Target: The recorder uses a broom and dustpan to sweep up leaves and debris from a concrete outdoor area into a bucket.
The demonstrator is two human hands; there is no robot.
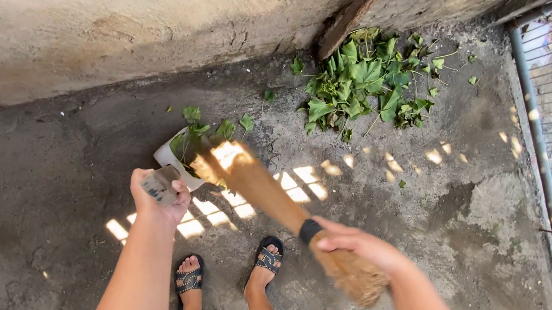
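Right hand (353, 240) around straw broom (272, 194)

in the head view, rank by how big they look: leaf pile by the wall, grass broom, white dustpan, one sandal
1. Leaf pile
2. Grass broom, though it is nearer the camera and blurred, so unsure against the pile
3. White dustpan, partly hidden by leaves
4. Sandal

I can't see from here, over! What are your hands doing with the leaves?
Left hand grips dustpan handle, leaves inside. Right hand grips straw broom, bristles at pan mouth. Big leaf pile by the wall, unswept. Nothing in the way.
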